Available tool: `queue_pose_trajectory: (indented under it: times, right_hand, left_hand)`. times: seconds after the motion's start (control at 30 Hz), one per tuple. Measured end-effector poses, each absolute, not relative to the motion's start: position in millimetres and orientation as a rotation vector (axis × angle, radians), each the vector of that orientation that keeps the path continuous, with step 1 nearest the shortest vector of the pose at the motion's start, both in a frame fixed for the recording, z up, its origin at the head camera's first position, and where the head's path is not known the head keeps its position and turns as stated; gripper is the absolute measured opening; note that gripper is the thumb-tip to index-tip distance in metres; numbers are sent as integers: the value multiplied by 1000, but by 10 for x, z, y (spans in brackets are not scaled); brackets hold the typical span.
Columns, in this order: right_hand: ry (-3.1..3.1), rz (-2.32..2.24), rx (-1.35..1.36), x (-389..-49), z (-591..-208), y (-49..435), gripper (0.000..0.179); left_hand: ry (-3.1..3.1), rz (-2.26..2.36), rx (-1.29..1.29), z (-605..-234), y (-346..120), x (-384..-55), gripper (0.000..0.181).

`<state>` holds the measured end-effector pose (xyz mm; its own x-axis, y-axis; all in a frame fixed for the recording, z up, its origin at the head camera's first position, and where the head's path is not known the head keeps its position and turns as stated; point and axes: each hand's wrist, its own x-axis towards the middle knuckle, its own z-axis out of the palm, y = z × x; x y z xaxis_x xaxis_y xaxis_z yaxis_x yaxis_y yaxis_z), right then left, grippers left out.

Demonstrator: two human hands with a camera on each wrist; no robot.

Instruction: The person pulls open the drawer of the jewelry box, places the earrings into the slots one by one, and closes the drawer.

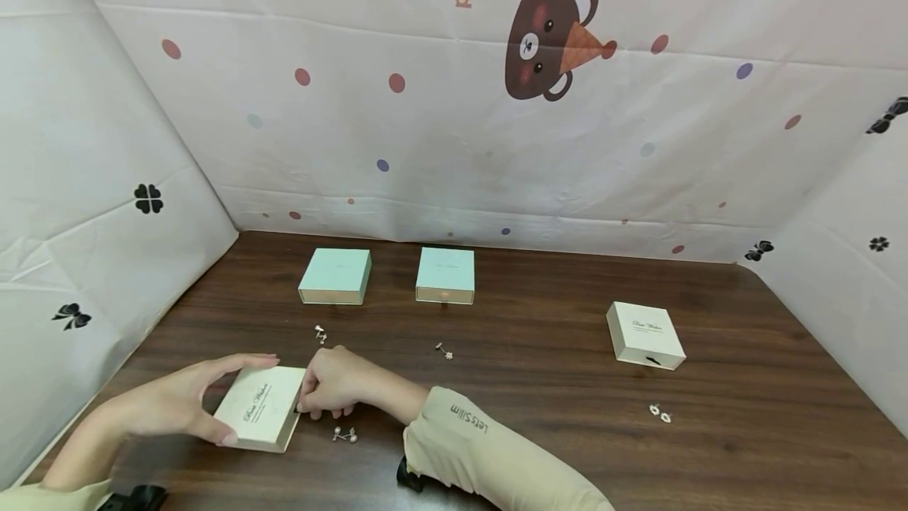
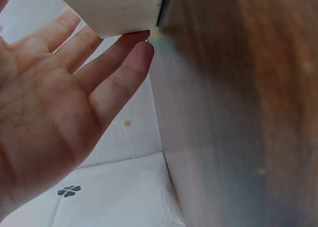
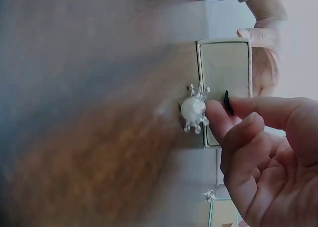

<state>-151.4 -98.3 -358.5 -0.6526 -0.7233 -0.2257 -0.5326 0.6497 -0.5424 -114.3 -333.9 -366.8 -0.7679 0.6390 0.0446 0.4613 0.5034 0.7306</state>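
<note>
A white box (image 1: 261, 407) with dark lettering lies at the left front of the table. My left hand (image 1: 166, 400) grips it, thumb at its near edge and fingers along its far edge. At the box's right end, my right hand (image 1: 339, 381) pinches a small black ribbon tab (image 3: 227, 103) between thumb and finger. The right wrist view faces this end, where the drawer front (image 3: 223, 63) sits within the box's sleeve. A pair of pearl earrings (image 1: 345, 434) lies just right of the box, close below my right hand.
Two mint-green boxes, one at the left (image 1: 335, 276) and one near the middle (image 1: 445, 274), stand at the back. Earring pairs lie before them (image 1: 321, 334) (image 1: 444, 351). Another white box (image 1: 645, 335) and flower-like earrings (image 1: 660, 413) are at the right. Printed cloth (image 1: 440, 124) walls the table.
</note>
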Motion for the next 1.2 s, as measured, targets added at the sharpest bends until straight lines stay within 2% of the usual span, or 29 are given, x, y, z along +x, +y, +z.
queue_pose_trajectory:
  times: [0.33,1.2]
  right_hand:
    - [2437,-617,-1008,-1515,-3607,-993,21]
    - [2351,-670,-994,-1563,-3571,-848,17]
  left_hand:
    - [2499,1126,849,-3646,-3348,-1114,80]
    - [2518,1109,848,-3635,-3341,-1111,78]
